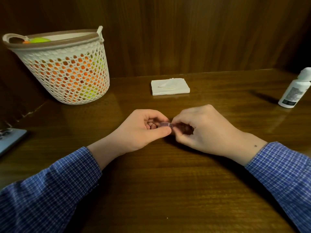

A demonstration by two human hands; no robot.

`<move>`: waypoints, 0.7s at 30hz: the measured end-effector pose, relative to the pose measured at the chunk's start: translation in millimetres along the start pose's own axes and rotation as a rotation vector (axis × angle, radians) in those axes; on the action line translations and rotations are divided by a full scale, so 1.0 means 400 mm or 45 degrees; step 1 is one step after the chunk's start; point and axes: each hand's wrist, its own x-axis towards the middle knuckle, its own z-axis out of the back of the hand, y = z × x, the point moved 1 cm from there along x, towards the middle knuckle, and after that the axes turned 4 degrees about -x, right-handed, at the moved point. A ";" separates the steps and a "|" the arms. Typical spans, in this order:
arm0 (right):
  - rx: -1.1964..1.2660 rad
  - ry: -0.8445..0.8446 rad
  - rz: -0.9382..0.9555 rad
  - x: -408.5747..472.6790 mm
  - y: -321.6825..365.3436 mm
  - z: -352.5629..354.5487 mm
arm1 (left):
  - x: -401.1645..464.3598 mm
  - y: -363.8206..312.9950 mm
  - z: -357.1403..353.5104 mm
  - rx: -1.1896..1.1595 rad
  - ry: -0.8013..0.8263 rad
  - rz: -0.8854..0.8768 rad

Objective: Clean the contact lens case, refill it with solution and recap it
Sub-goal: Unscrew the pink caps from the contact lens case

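A small translucent purplish contact lens case [165, 124] sits between both hands just above the middle of the wooden table [168, 182]. My left hand [143, 130] pinches its left end with thumb and curled fingers. My right hand [202, 130] pinches the right end, fingers curled over it, hiding most of that side. A white solution bottle [294, 89] with a white cap stands at the far right, away from both hands. A stack of white tissues [170, 86] lies beyond the hands near the back wall.
A white perforated basket [65, 68] holding orange and green things stands at the back left. A grey flat device [10, 140] lies at the left edge. Wood panelling closes the back and left.
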 end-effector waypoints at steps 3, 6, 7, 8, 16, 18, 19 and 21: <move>0.039 -0.009 0.010 0.001 -0.006 0.001 | -0.001 -0.003 0.000 0.008 0.000 0.002; 0.134 0.010 -0.006 -0.004 -0.023 0.001 | -0.002 -0.001 0.003 0.038 0.008 -0.011; 0.185 -0.004 -0.028 -0.007 -0.032 0.000 | -0.002 0.001 0.005 0.065 0.010 -0.015; 0.237 -0.030 -0.057 -0.009 -0.040 -0.001 | -0.003 0.003 0.007 0.088 0.015 -0.014; 0.560 0.082 -0.238 -0.015 -0.072 -0.015 | -0.008 -0.003 0.018 0.231 0.099 -0.017; 0.576 0.155 -0.227 -0.016 -0.075 -0.017 | -0.008 -0.005 0.018 0.242 0.119 -0.005; 0.605 0.145 -0.241 -0.017 -0.077 -0.018 | -0.009 -0.006 0.017 0.247 0.133 -0.004; 0.697 0.073 -0.299 -0.017 -0.082 -0.019 | -0.010 -0.005 0.016 0.252 0.157 -0.005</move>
